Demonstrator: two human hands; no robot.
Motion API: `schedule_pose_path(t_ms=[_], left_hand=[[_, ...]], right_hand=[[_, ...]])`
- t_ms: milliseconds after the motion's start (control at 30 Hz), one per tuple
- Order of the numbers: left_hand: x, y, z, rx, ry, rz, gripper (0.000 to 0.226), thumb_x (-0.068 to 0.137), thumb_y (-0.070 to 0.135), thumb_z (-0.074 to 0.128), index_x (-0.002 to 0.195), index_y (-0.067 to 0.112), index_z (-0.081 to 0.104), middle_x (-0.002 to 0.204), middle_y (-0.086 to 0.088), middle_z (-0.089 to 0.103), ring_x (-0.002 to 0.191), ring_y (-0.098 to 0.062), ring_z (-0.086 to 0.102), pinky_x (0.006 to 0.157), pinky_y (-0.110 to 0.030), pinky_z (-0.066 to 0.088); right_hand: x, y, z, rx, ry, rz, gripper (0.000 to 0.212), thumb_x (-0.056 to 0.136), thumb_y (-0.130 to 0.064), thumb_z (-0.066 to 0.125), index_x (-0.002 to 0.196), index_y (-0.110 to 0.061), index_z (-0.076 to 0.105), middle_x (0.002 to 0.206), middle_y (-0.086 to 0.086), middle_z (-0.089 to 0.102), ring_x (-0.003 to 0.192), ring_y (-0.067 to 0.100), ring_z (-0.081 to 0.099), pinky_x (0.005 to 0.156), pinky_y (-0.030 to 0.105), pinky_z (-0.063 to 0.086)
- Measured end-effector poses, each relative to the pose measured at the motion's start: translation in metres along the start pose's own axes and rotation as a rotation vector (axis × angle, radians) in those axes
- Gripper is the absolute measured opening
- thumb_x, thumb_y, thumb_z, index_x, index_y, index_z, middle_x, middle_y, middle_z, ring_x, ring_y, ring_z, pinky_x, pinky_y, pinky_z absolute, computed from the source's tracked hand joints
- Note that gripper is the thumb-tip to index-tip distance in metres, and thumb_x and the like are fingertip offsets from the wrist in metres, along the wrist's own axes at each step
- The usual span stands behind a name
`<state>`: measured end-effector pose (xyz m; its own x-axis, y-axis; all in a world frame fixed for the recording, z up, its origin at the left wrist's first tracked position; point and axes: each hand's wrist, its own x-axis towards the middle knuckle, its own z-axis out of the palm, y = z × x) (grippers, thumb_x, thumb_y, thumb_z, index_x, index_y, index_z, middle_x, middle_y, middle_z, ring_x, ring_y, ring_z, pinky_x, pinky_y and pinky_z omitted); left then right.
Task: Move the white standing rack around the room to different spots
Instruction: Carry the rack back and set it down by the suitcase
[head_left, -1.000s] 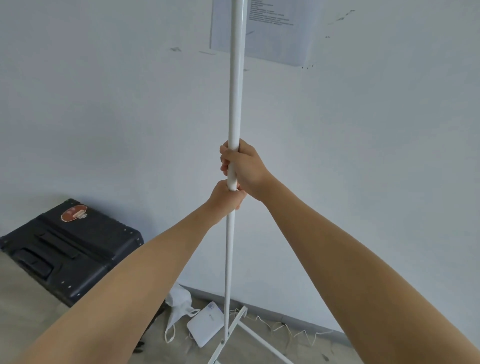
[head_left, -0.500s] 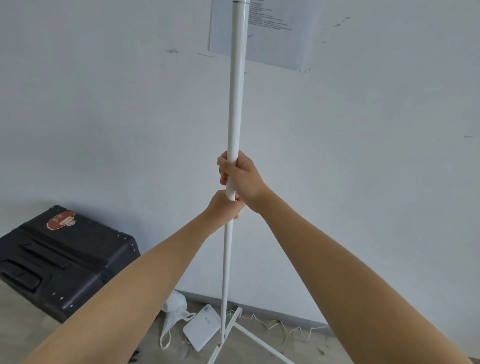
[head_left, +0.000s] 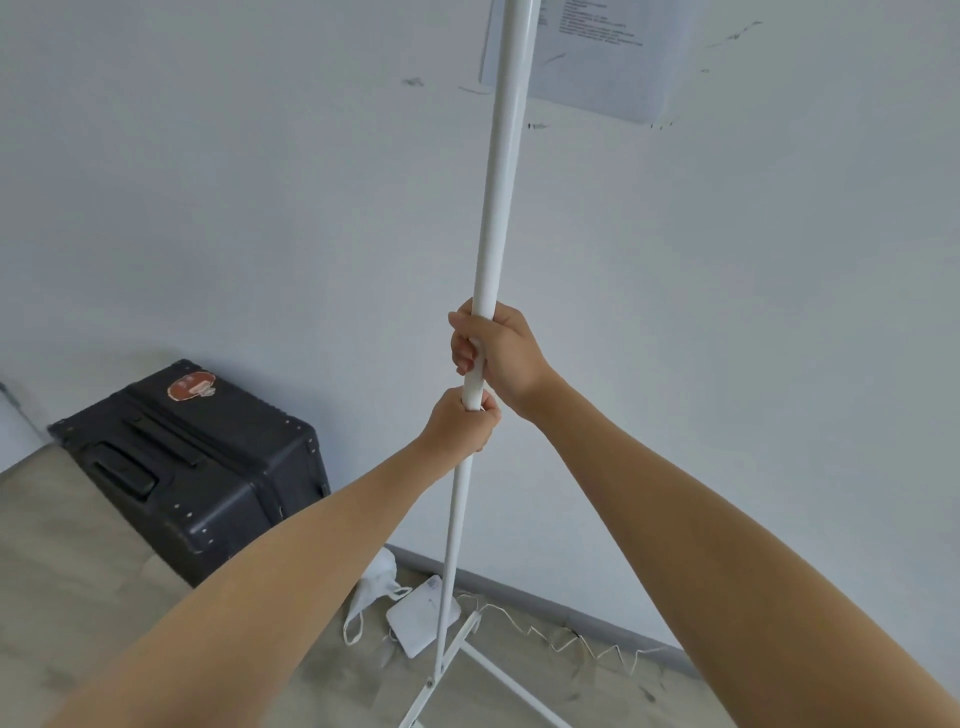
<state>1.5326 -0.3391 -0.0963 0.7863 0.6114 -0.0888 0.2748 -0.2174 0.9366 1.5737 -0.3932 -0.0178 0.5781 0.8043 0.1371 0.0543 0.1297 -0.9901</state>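
Observation:
The white standing rack (head_left: 500, 208) is a tall thin pole that runs from the top of the frame down to splayed legs near the floor by the wall. My right hand (head_left: 501, 353) grips the pole at mid height. Just beneath it, my left hand (head_left: 460, 421) is wrapped around the pole where the thick tube meets the thinner lower tube. The rack's top is out of frame. Its feet are partly cut off at the bottom edge.
A black hard suitcase (head_left: 192, 467) lies on the wooden floor at the left, against the white wall. A white flat box (head_left: 421, 618), a white bag (head_left: 374, 587) and a thin white cord (head_left: 571, 642) lie by the rack's base. A printed sheet (head_left: 608, 57) hangs on the wall.
The view has shifted slightly; the suitcase and the paper sit a little differently in frame. Both hands stay clamped on the pole, one above the other.

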Motion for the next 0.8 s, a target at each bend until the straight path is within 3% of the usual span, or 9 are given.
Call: schedule_pose_path(t_ms=[133, 300, 500, 800], left_hand=[[-0.003, 0.000, 0.003, 0.002, 0.052, 0.034, 0.030, 0.088, 0.010, 0.045, 0.059, 0.014, 0.037, 0.054, -0.004, 0.041, 0.050, -0.017, 0.039, 0.053, -0.024, 0.038], [0.009, 0.004, 0.016, 0.028, 0.021, 0.039, 0.036, 0.089, 0.015, 0.044, 0.055, 0.012, 0.035, 0.054, -0.004, 0.039, 0.052, -0.018, 0.039, 0.057, -0.029, 0.036], [0.035, 0.012, 0.023, 0.010, -0.013, 0.049, 0.034, 0.089, 0.013, 0.046, 0.056, 0.017, 0.038, 0.056, -0.001, 0.041, 0.054, -0.016, 0.042, 0.057, -0.026, 0.038], [0.043, 0.007, 0.009, 0.091, -0.077, 0.028, 0.024, 0.087, 0.011, 0.051, 0.065, 0.016, 0.044, 0.062, -0.001, 0.050, 0.057, -0.010, 0.051, 0.056, -0.018, 0.040]], right_hand=[[-0.003, -0.002, 0.000, -0.028, 0.048, -0.033, 0.032, 0.088, -0.003, 0.050, 0.059, -0.012, 0.039, 0.052, 0.004, 0.036, 0.048, 0.016, 0.037, 0.050, 0.025, 0.036], [0.001, -0.001, -0.015, -0.145, 0.103, -0.045, 0.030, 0.089, -0.006, 0.049, 0.062, -0.013, 0.040, 0.056, 0.004, 0.040, 0.052, 0.016, 0.040, 0.054, 0.023, 0.040], [0.016, 0.001, -0.031, -0.268, 0.124, -0.075, 0.023, 0.092, -0.004, 0.041, 0.071, -0.015, 0.038, 0.068, 0.001, 0.042, 0.061, 0.015, 0.046, 0.068, 0.025, 0.047], [0.023, 0.013, -0.028, -0.258, 0.079, -0.095, 0.016, 0.093, -0.007, 0.044, 0.079, -0.013, 0.043, 0.069, -0.001, 0.044, 0.063, 0.013, 0.049, 0.068, 0.020, 0.048]])
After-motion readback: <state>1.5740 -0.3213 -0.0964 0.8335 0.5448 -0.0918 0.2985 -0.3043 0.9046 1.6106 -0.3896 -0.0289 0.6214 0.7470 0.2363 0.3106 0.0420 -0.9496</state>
